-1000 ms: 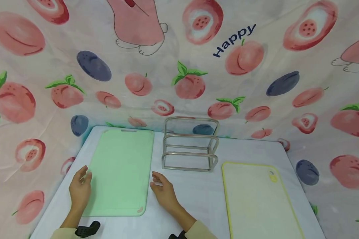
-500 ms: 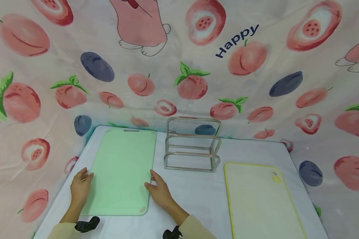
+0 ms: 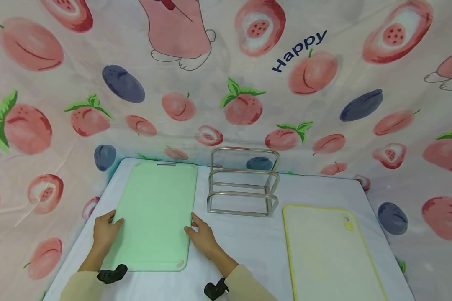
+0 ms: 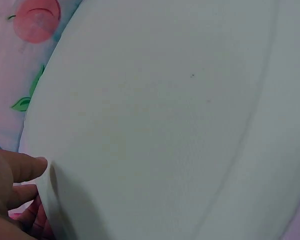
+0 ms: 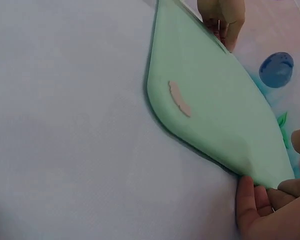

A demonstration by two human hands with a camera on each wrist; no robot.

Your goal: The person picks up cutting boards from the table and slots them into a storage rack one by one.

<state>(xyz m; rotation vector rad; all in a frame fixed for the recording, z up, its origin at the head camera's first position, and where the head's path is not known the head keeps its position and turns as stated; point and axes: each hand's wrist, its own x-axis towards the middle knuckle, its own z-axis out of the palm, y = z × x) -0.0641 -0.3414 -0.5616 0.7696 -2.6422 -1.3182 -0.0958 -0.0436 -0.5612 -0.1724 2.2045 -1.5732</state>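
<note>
A light green cutting board [image 3: 154, 209] lies on the white-covered table at the left, its slot handle at the far end. My left hand [image 3: 106, 230] holds its left edge, thumb over the top and fingers at the rim. On the opposite side my right hand [image 3: 204, 240] grips the right edge, thumb toward the top face. From the right wrist view, the right hand's fingertips [image 5: 246, 182] meet the board's rim near a pinkish corner mark [image 5: 179, 100]. The left wrist view shows the left hand [image 4: 12, 185] against the board's edge [image 4: 140, 125], which looks greyish there.
A metal wire rack [image 3: 241, 193] stands behind and right of the green board. A pale board with a yellow rim [image 3: 327, 251] lies at the right of the table [image 3: 245, 238]. A fruit-printed cloth [image 3: 196, 75] hangs behind and around.
Both hands have come in to the green board: first the right hand closes on its right edge, then the left hand moves right onto its left edge. The view has shifted slightly.
</note>
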